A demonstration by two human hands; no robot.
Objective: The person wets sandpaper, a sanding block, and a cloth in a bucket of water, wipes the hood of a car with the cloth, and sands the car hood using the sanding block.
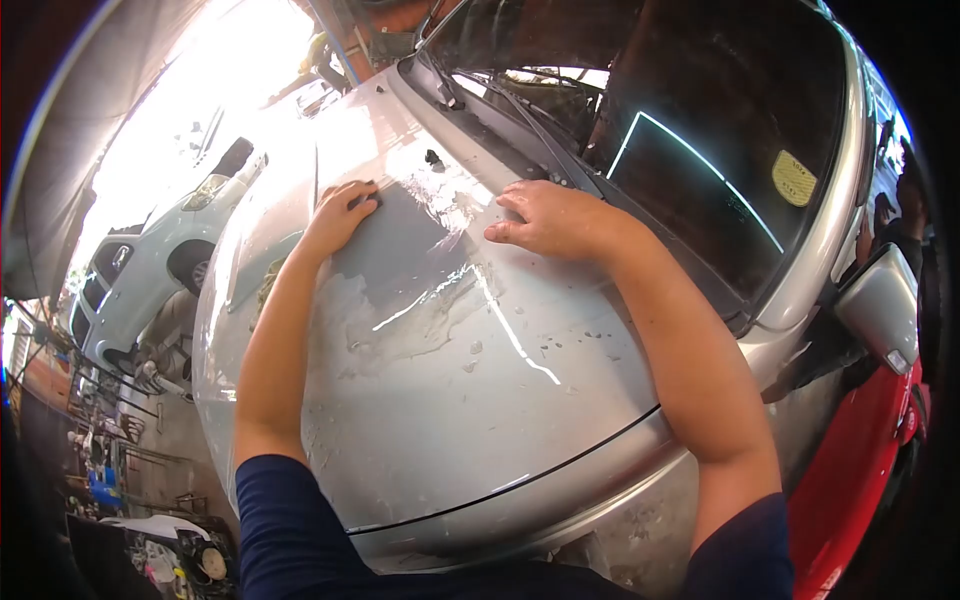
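A silver car hood spreads out beneath both my arms, wet in places and scattered with water drops. Across its middle lies a dull grey patch with ragged, wet edges. My left hand rests at the left side of this patch, fingers curled and thumb drawn in. Something small and dark shows at its fingertips, too little to name. Over on the right, near the windshield, my right hand is on or just above the hood, thumb and fingers apart, holding nothing visible. A small black piece sits on the hood beyond the hands.
The windshield and a wiper border the hood at upper right. A side mirror juts out at right, above a red car panel. Another light-coloured car stands at left, with metal racks and parts below it.
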